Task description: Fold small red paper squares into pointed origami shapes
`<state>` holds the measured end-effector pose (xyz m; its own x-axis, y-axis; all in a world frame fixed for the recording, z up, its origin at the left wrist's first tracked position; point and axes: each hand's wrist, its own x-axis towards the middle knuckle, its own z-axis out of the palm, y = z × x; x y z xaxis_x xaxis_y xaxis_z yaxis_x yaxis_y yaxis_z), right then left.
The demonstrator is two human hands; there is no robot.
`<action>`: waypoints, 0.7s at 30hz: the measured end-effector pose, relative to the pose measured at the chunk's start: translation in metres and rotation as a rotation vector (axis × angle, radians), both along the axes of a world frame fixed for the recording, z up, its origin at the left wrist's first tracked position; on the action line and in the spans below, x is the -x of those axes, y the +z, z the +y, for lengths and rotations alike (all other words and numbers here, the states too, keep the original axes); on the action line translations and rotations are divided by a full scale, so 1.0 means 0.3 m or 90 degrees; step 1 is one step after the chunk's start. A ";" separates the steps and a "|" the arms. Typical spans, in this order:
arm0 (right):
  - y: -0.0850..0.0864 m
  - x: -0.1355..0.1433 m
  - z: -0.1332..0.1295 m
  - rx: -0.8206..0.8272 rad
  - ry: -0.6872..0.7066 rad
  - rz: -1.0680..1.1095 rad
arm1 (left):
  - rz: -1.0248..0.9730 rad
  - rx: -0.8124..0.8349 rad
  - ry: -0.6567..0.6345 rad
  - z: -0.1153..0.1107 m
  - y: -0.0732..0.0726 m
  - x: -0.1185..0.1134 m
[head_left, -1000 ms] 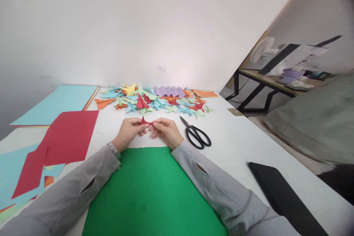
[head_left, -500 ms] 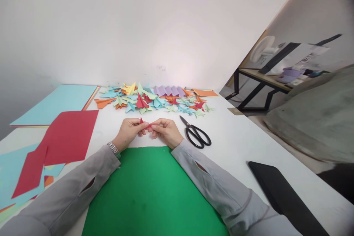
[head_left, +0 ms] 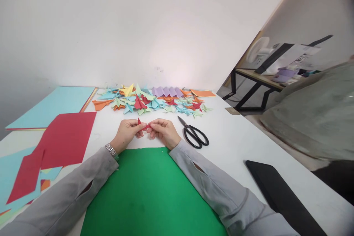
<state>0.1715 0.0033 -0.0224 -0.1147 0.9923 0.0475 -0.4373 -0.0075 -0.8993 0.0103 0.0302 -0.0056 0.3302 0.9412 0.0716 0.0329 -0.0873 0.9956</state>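
A small folded piece of red paper (head_left: 145, 127) is pinched between my two hands, just beyond the far edge of a green sheet (head_left: 155, 191). My left hand (head_left: 128, 132) grips it between thumb and fingers, and a pointed red tip stands up above the thumb. At its other end, the thumb and forefinger of my right hand (head_left: 163, 132) close on the paper. Fingers cover part of it, so its full shape is hidden. Black-handled scissors (head_left: 194, 134) lie just right of my right hand, blades pointing away.
Against the wall lies a heap of small folded paper planes (head_left: 138, 103), with a purple pleated paper (head_left: 168, 92) among them. Red paper (head_left: 69, 136) and light blue sheets (head_left: 55, 105) spread over the left side. A black flat object (head_left: 276, 188) rests at the right. Someone's clothed body (head_left: 309, 114) shows beyond the table.
The whole view has shifted slightly, so things appear a little further left. Both hands keep their pinch on the red paper, with only small finger movement.
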 end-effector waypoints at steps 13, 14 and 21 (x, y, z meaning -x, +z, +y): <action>-0.002 0.004 0.013 0.013 -0.100 0.040 | -0.112 -0.012 0.008 0.001 -0.007 -0.006; -0.001 0.004 0.012 0.011 -0.096 0.036 | -0.110 -0.014 0.002 0.000 -0.008 -0.006; 0.000 0.005 0.001 -0.030 -0.073 -0.011 | -0.046 -0.026 -0.028 -0.003 -0.004 -0.009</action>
<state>0.1699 0.0036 -0.0224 -0.0018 0.9956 0.0939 -0.4167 0.0846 -0.9051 0.0131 0.0292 -0.0069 0.3639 0.9216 0.1346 -0.0442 -0.1272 0.9909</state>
